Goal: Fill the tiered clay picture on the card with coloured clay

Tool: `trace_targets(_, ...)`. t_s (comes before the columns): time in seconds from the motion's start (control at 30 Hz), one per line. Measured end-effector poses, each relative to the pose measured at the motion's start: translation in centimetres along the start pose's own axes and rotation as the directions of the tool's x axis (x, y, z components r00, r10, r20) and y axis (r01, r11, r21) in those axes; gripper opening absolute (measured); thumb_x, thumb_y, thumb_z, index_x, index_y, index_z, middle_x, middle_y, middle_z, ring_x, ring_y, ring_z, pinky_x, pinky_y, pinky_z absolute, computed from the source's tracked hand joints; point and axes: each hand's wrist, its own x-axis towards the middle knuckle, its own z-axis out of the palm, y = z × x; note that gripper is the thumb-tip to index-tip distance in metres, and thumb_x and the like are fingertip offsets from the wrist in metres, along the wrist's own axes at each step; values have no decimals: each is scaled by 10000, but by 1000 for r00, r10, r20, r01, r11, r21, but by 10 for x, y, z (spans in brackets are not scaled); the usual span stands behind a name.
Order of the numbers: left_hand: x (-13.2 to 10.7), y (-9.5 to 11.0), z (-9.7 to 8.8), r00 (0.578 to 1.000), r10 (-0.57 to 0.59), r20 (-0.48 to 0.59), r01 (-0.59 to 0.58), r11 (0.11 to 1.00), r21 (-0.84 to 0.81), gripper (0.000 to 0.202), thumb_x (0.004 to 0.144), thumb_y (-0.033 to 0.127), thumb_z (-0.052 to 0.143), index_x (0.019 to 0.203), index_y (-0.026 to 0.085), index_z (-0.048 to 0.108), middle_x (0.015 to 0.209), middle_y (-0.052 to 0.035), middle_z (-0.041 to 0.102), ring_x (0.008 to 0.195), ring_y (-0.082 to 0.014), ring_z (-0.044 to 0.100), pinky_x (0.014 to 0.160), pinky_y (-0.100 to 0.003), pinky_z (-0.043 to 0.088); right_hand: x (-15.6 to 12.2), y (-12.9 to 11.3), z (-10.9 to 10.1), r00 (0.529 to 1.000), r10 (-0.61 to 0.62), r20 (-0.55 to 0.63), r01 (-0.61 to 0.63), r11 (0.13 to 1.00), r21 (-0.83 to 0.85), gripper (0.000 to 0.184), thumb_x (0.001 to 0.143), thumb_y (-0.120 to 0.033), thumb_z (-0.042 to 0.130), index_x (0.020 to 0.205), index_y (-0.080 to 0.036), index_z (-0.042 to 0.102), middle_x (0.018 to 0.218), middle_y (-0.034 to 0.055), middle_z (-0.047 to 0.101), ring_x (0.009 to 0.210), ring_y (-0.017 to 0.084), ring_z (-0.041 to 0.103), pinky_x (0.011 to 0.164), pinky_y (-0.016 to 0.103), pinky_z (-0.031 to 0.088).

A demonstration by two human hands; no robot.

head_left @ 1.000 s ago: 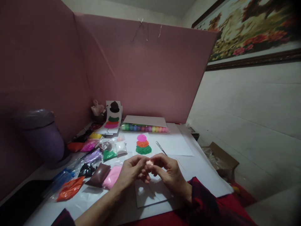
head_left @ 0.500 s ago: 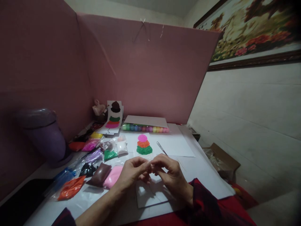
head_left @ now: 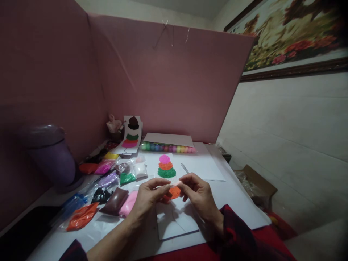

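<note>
My left hand (head_left: 152, 195) and my right hand (head_left: 199, 194) are raised over the card, fingertips pinched. Stretched between them is a small, thin pale piece of clay (head_left: 176, 183), pinkish white and partly hidden by the fingers. Below lies a white card (head_left: 176, 226) with dark lines on it. Its upper part bears layers of textured clay: a magenta top (head_left: 164, 159), an orange band (head_left: 165, 166) and a green band (head_left: 166, 173). Another orange clay patch (head_left: 174, 193) shows just behind my fingers, lower on the card.
Several bags of coloured clay, among them a brown one (head_left: 115, 202) and an orange one (head_left: 82, 216), lie at left. A silver craft knife or pen (head_left: 184, 168) lies behind my right hand. Farther back are a pack of coloured balls (head_left: 168, 148) and a finished picture (head_left: 131, 136). A purple bin (head_left: 53, 159) stands far left.
My hands have drawn apart a little, and the pale clay now shows between the fingertips. The orange patch behind them has come into sight.
</note>
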Motion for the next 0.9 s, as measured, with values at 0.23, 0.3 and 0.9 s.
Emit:
trace_targets(0.23, 0, -2, 0, 988, -24, 151, 24, 1000, 0, 370, 605, 289, 798, 901, 136, 638, 620, -20, 662, 487, -141, 602, 462, -250, 487, -3, -3, 1, 996, -30, 81, 35, 997, -65, 89, 822, -250, 614, 831, -163, 632, 593, -21, 590, 510, 102, 571, 486, 213, 494)
trace_targets(0.3, -1, -1, 0, 986, -33, 161, 30, 999, 24, 354, 644, 304, 774, 913, 116, 642, 637, -34, 667, 485, -126, 591, 470, -242, 487, -5, -5, 2, 988, -52, 143, 62, 996, -68, 98, 836, -223, 587, 896, -167, 641, 679, 3, 622, 570, 121, 602, 532, 239, 519)
trace_targets(0.9, -5, 6, 7, 993, -30, 112, 24, 999, 46, 216, 638, 266, 768, 648, 112, 616, 503, -2, 600, 431, -108, 547, 435, -220, 458, -8, -7, 3, 987, -66, 149, 91, 982, -165, 115, 815, -261, 623, 792, -149, 606, 651, 5, 599, 542, 116, 565, 518, 242, 469)
